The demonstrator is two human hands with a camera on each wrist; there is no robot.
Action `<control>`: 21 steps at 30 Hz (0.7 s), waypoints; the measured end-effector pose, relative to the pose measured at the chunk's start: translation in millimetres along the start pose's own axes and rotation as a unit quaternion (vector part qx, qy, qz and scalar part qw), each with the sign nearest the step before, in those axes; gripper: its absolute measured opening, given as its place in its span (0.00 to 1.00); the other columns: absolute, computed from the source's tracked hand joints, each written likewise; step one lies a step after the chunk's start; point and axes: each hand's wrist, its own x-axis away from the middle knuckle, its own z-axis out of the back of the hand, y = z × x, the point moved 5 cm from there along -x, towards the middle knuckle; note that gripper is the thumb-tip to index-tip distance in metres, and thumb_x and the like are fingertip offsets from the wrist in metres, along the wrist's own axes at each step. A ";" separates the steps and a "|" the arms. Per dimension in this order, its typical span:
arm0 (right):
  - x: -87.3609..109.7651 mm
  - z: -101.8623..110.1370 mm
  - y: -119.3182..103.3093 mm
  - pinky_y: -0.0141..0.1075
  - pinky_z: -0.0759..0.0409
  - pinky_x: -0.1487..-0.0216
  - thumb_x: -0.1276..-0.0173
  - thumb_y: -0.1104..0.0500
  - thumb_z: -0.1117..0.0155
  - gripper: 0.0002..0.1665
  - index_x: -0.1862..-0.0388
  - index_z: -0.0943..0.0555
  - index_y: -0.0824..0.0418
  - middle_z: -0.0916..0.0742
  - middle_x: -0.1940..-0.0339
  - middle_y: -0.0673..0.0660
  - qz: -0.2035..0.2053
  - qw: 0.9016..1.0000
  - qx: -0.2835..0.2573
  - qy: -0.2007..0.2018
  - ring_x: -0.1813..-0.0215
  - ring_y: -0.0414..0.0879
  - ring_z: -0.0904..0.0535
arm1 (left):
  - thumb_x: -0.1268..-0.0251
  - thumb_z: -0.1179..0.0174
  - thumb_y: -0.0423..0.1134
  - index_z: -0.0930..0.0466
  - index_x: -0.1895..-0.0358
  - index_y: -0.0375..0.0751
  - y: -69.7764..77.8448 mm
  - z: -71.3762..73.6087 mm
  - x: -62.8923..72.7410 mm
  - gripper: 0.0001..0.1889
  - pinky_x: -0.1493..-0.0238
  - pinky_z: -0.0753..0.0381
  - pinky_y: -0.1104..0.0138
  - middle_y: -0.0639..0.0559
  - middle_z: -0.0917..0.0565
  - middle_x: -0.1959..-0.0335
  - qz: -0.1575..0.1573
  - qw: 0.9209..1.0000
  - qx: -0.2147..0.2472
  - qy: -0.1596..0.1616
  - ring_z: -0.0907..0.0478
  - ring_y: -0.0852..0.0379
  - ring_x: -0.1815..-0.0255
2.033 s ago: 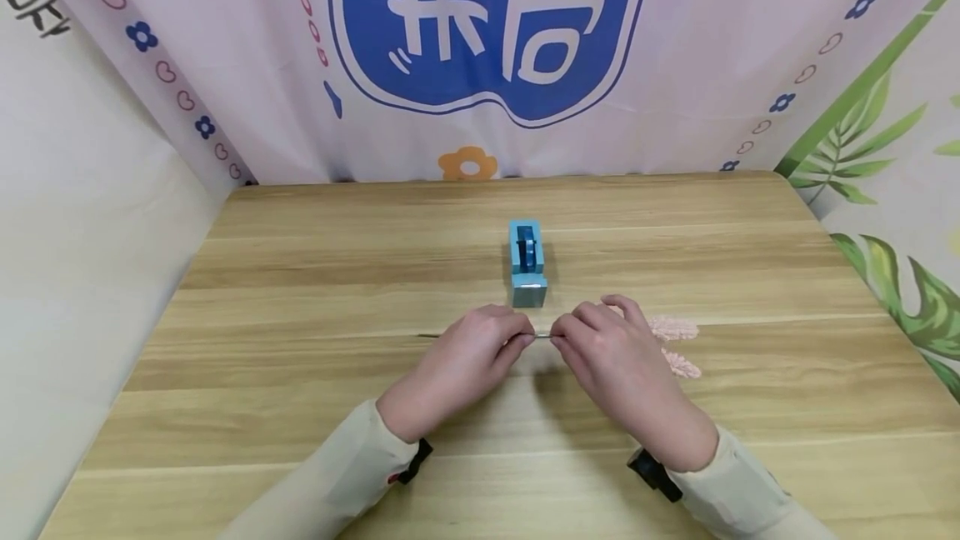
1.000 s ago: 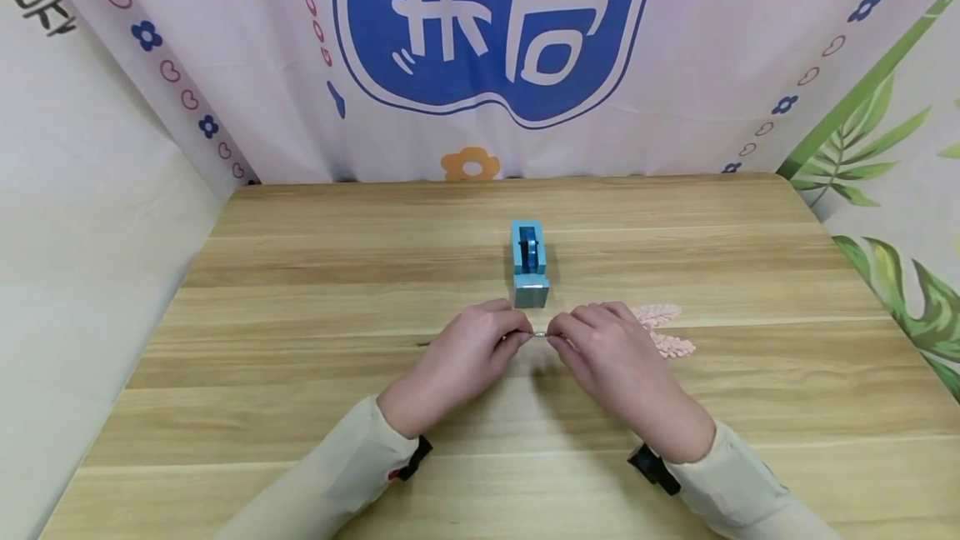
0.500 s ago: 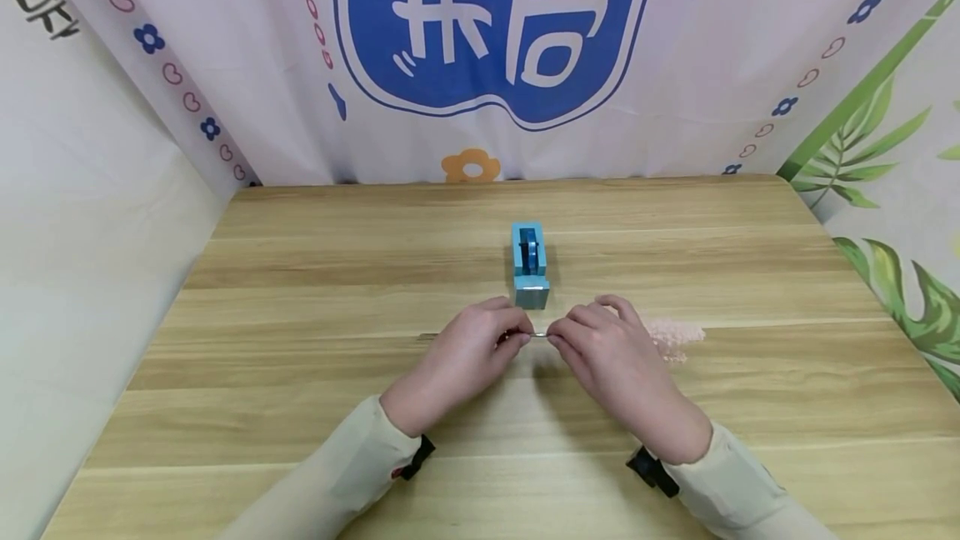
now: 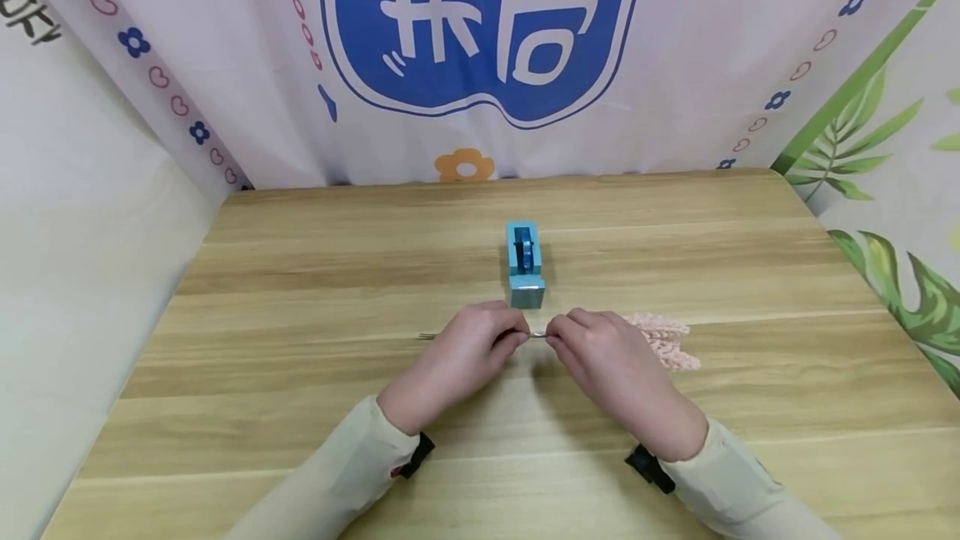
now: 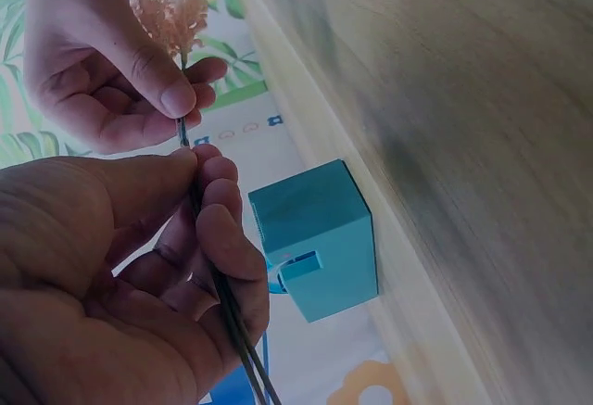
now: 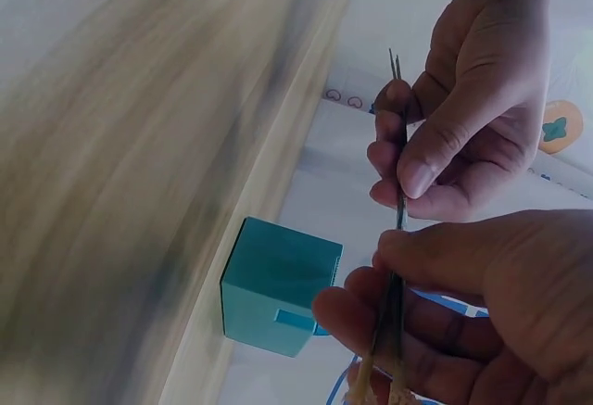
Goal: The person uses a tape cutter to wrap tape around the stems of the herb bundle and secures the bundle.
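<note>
Thin stems (image 5: 231, 314) partly hidden, their exact number uncertain

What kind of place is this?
It looks like a little craft corner, maybe a booth: there's a wooden table, printed cloth hanging behind it, and a blue tape dispenser near fluffy pink stems held in someone's left hand and right hand.
</note>
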 end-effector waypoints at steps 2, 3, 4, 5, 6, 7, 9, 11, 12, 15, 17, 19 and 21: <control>0.1 -0.6 -0.2 0.33 0.19 0.67 0.29 0.62 0.28 0.02 0.61 0.13 0.55 0.14 0.69 0.47 -0.009 1.000 -0.007 -0.006 0.70 0.39 0.20 | 0.26 0.36 0.32 0.11 0.60 0.38 -0.4 0.0 0.5 0.05 0.60 0.19 0.68 0.51 0.13 0.65 0.000 1.000 0.000 0.003 0.22 0.60 0.65; 0.0 -0.9 -0.2 0.32 0.20 0.69 0.28 0.62 0.29 0.02 0.61 0.13 0.54 0.14 0.69 0.47 -0.014 1.000 -0.010 -0.009 0.70 0.38 0.20 | 0.26 0.36 0.32 0.11 0.60 0.38 -0.5 0.3 0.7 0.05 0.60 0.19 0.68 0.52 0.13 0.65 0.000 1.000 -0.001 0.004 0.22 0.60 0.65; -0.1 -1.2 -0.3 0.30 0.21 0.71 0.28 0.62 0.30 0.02 0.61 0.13 0.54 0.14 0.69 0.47 -0.018 1.000 -0.010 -0.012 0.70 0.37 0.21 | 0.26 0.36 0.32 0.11 0.60 0.38 -0.6 0.6 0.8 0.05 0.60 0.19 0.68 0.52 0.13 0.65 0.000 1.000 -0.002 0.007 0.22 0.60 0.65; -0.2 -1.2 -0.7 0.29 0.21 0.72 0.27 0.61 0.30 0.02 0.60 0.12 0.55 0.14 0.69 0.47 -0.019 1.000 -0.009 -0.014 0.70 0.37 0.20 | 0.26 0.36 0.32 0.11 0.60 0.38 -0.7 0.9 1.0 0.05 0.60 0.19 0.67 0.52 0.13 0.65 0.000 1.000 -0.003 0.008 0.22 0.60 0.65; -0.5 -1.5 -0.9 0.29 0.21 0.72 0.27 0.61 0.30 0.02 0.60 0.12 0.55 0.14 0.68 0.47 -0.017 1.000 -0.006 -0.017 0.70 0.37 0.19 | 0.26 0.36 0.32 0.11 0.60 0.38 -0.8 0.9 1.2 0.05 0.60 0.19 0.67 0.52 0.13 0.65 0.000 1.000 -0.004 0.009 0.22 0.60 0.65; -0.6 -1.7 -0.9 0.30 0.20 0.72 0.27 0.61 0.30 0.02 0.59 0.11 0.56 0.14 0.67 0.47 -0.016 1.000 -0.001 -0.020 0.69 0.37 0.18 | 0.26 0.36 0.31 0.11 0.60 0.38 -0.8 0.8 1.2 0.05 0.60 0.19 0.67 0.52 0.13 0.65 0.001 1.000 -0.003 0.009 0.22 0.60 0.65; -1.3 -2.1 -1.2 0.30 0.19 0.71 0.27 0.61 0.29 0.03 0.59 0.11 0.57 0.14 0.67 0.48 -0.011 1.000 0.003 -0.025 0.68 0.39 0.17 | 0.26 0.36 0.31 0.11 0.61 0.38 -0.6 0.8 1.4 0.05 0.60 0.19 0.67 0.52 0.14 0.66 0.003 1.000 -0.003 0.008 0.22 0.60 0.65; -2.0 -2.8 -1.1 0.31 0.17 0.69 0.27 0.61 0.29 0.03 0.59 0.11 0.57 0.13 0.66 0.48 -0.008 1.000 0.001 -0.028 0.66 0.39 0.16 | 0.26 0.36 0.31 0.11 0.61 0.38 -0.5 0.6 1.6 0.04 0.60 0.20 0.68 0.52 0.14 0.66 0.007 1.000 -0.002 0.007 0.23 0.61 0.66; -2.3 -3.1 -0.8 0.32 0.17 0.67 0.27 0.61 0.29 0.03 0.59 0.10 0.57 0.13 0.66 0.48 -0.007 1.000 -0.001 -0.029 0.65 0.40 0.16 | 0.26 0.36 0.31 0.11 0.61 0.38 -0.4 0.6 1.7 0.04 0.61 0.20 0.68 0.52 0.14 0.66 0.008 1.000 -0.002 0.007 0.23 0.61 0.66; -3.0 -3.4 0.8 0.33 0.16 0.64 0.28 0.61 0.29 0.03 0.59 0.10 0.57 0.13 0.65 0.48 -0.012 0.999 -0.015 -0.027 0.63 0.40 0.16 | 0.27 0.35 0.31 0.11 0.60 0.38 -0.1 0.9 1.8 0.04 0.62 0.21 0.69 0.52 0.15 0.66 0.012 1.000 0.000 0.008 0.24 0.61 0.66; -3.4 -3.0 1.7 0.33 0.16 0.63 0.28 0.60 0.28 0.02 0.59 0.10 0.57 0.13 0.65 0.48 -0.016 0.999 -0.023 -0.025 0.62 0.40 0.17 | 0.27 0.35 0.31 0.11 0.59 0.38 0.3 1.3 1.8 0.04 0.62 0.21 0.70 0.52 0.15 0.66 0.015 1.000 -0.001 0.010 0.24 0.61 0.66; -3.8 -2.4 2.3 0.33 0.16 0.63 0.28 0.61 0.28 0.02 0.59 0.11 0.57 0.13 0.65 0.48 -0.019 0.999 -0.028 -0.021 0.62 0.40 0.17 | 0.27 0.35 0.32 0.11 0.58 0.37 0.9 1.7 1.9 0.04 0.63 0.22 0.70 0.51 0.15 0.65 0.015 1.000 -0.002 0.010 0.25 0.61 0.67; -4.3 -2.3 2.6 0.33 0.16 0.63 0.28 0.61 0.28 0.02 0.59 0.11 0.57 0.14 0.65 0.48 -0.020 0.999 -0.029 -0.021 0.62 0.40 0.18 | 0.27 0.35 0.31 0.10 0.58 0.36 1.8 2.2 2.0 0.05 0.65 0.22 0.71 0.51 0.15 0.65 0.010 1.000 -0.006 0.013 0.25 0.61 0.67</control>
